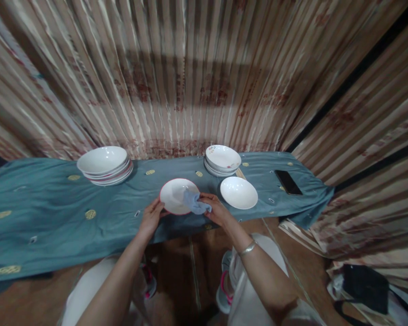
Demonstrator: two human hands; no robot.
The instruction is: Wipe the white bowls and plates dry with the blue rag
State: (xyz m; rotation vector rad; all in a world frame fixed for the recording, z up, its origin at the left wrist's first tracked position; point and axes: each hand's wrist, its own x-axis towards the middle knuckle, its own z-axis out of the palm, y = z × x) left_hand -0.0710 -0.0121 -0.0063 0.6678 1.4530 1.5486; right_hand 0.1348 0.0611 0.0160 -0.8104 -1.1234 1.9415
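Observation:
A white plate with a red rim (175,195) is in front of me, close to the table's front edge. My left hand (153,214) grips its left side, thumb near the rim. Bunched in my right hand (216,208) is a light blue cloth (196,202), which lies against the right part of the plate. Just right of that hand rests a white bowl (239,193). Behind the bowl stands a stack of white plates (223,157), the top one with small floral marks. Further left is another stack of white bowls (104,162), some with red rims.
A teal patterned cloth (61,213) covers the long table. Toward its right end lies a black phone (288,182). Striped curtains (190,81) hang close behind, and a dark bag (365,287) sits at the lower right.

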